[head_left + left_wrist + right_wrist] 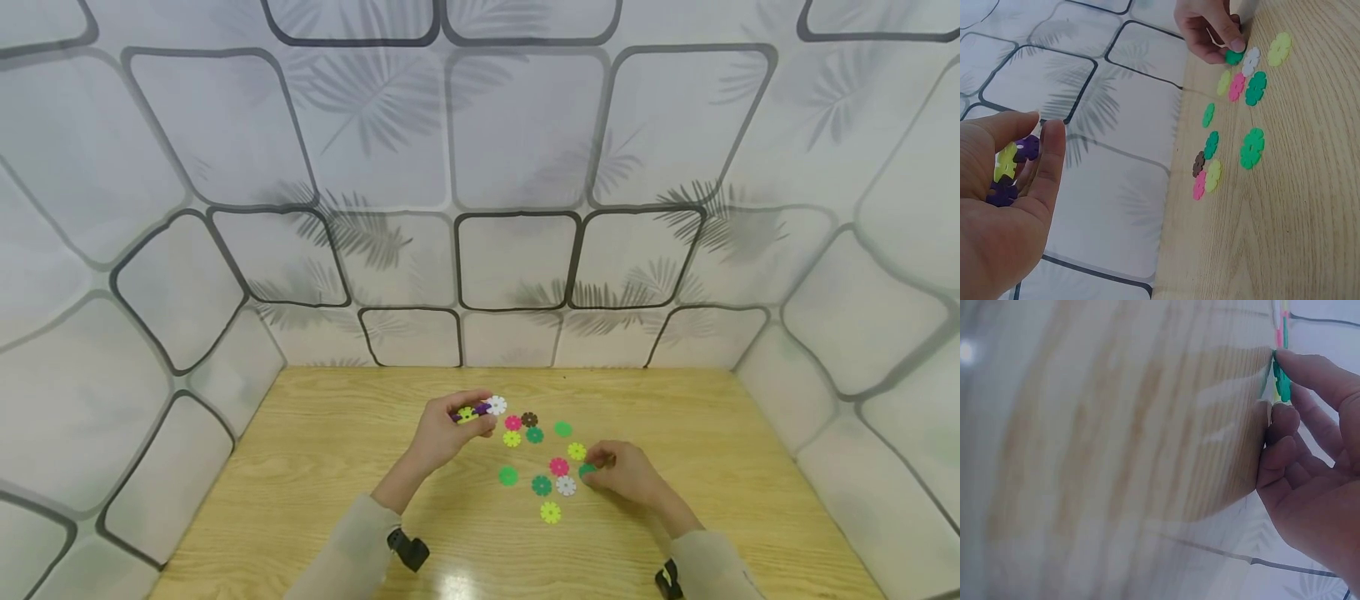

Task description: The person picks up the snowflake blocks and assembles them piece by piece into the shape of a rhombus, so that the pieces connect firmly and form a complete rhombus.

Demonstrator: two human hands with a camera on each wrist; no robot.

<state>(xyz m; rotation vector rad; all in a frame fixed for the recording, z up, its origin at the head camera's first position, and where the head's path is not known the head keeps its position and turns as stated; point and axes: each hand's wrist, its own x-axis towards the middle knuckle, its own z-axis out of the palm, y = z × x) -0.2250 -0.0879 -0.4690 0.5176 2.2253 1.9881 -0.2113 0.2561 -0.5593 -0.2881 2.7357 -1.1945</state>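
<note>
It is bright, and a white shiny spot (457,585) glows on the counter (300,467). The right wrist view looks pale and blurry.

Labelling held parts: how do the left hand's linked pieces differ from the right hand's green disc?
Make-up: the linked pieces are several joined discs; the green disc is single.
Colour: the linked pieces show yellow, purple and white; the green disc is green.
Place: the left hand holds the linked pieces above the table; the green disc is down near it, pinched by the right hand.
Both have notched rims.
</note>
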